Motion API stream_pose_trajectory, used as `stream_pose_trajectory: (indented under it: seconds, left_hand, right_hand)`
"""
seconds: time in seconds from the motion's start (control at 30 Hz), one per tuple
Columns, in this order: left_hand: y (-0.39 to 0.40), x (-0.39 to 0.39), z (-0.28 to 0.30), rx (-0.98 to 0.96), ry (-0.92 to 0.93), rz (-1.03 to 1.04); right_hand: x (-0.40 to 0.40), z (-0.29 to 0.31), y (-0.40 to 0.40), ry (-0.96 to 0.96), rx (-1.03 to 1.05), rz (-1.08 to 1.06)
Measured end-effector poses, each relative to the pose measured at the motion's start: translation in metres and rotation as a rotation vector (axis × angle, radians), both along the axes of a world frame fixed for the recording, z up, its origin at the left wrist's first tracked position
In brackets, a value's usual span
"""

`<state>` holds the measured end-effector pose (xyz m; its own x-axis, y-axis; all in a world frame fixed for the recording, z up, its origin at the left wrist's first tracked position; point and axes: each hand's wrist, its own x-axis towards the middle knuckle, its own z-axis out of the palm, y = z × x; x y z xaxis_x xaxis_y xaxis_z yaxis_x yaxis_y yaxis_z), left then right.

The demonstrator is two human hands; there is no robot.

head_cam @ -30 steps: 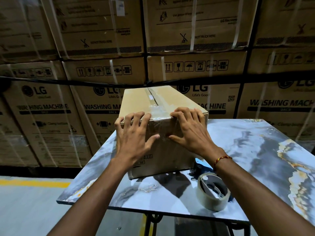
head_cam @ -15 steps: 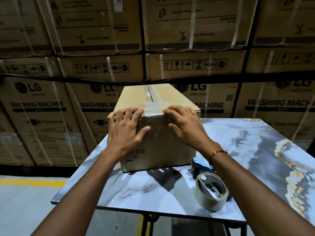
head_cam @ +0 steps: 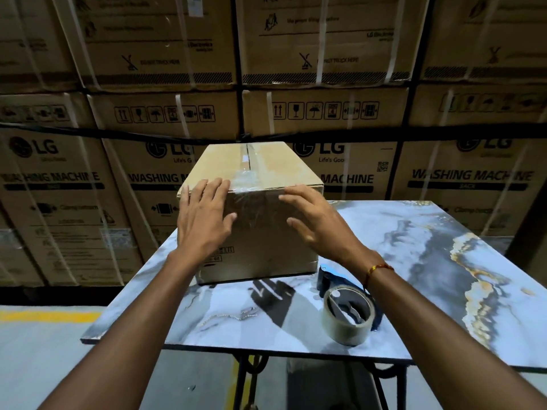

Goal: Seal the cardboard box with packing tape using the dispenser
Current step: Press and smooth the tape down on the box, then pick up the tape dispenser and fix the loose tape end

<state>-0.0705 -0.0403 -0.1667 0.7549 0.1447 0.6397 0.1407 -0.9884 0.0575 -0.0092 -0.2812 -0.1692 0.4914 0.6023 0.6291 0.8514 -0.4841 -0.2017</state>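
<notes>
One cardboard box (head_cam: 266,232) is set near the worktop (head_cam: 414,261) far left corner, clear tape (head_cam: 245,184) laid over its top seam. The left hand (head_cam: 204,220) is spread flat on the box's near face; the right hand (head_cam: 319,223) is held open beside it — neither grip closed on anything. One tape dispenser (head_cam: 347,309) lies near the front edge — under the right wrist.
</notes>
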Motion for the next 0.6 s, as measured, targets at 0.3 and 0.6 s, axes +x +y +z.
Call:
stream_pose_trajectory:
  seconds: [0.3, 0.6]
  left_hand:
    - [-0.094, -0.045, -0.062, -0.16, 0.041, -0.159]
    - [-0.167, -0.07, -0.114, -0.438, 0.443, -0.277]
  right_hand:
    - [-0.044, -0.079, -0.093, 0.33, 0.135, -0.281]
    - [-0.062, -0.104, -0.114, 0.572, 0.329, -0.513]
